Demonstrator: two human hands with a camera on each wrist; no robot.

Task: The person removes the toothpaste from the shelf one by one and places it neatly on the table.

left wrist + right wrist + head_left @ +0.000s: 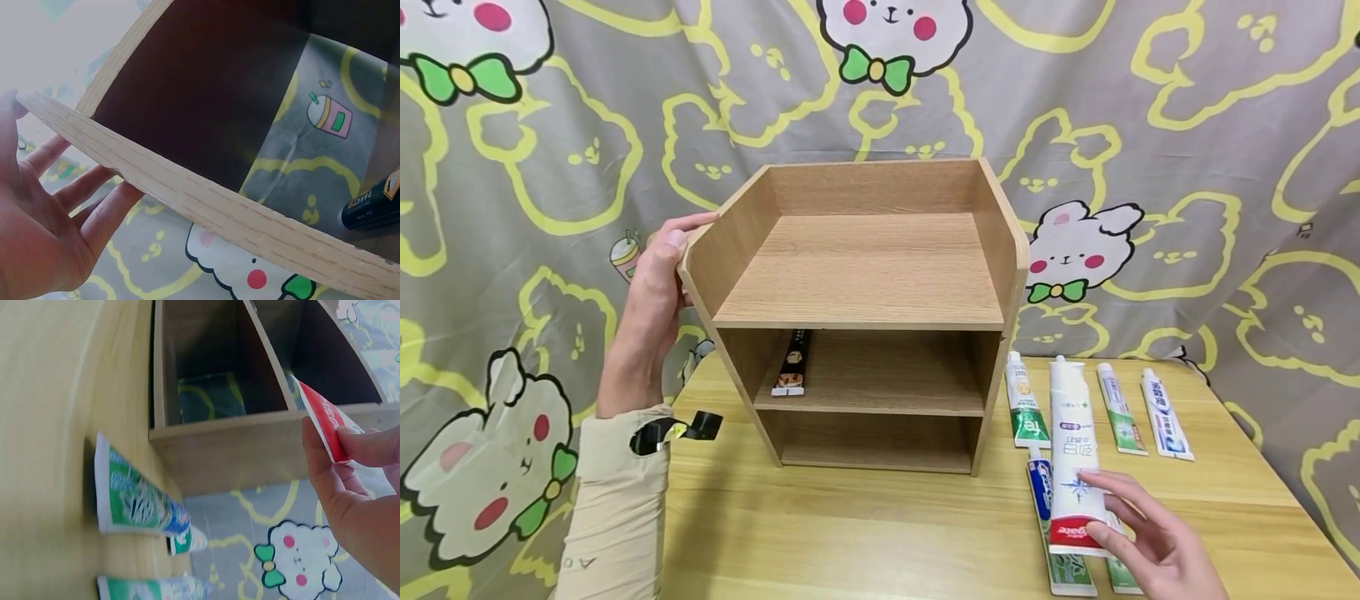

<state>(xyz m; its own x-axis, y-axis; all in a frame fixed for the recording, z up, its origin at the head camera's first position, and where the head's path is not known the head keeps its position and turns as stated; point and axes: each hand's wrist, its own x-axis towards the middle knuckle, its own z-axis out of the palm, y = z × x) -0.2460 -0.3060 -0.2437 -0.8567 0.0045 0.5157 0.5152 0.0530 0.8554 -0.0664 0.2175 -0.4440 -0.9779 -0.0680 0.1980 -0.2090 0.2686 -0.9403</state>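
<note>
Right of shelf (865,275): right hand (1157,542) pinches toothpaste tube (1073,467); left hand (651,292) grips shelf edge.

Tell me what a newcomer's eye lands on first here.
First the wooden shelf unit at the table's centre, the left hand gripping its upper left edge. Next the white and red toothpaste tube pinched in the right hand at front right, with more tubes lying beside it.
</note>
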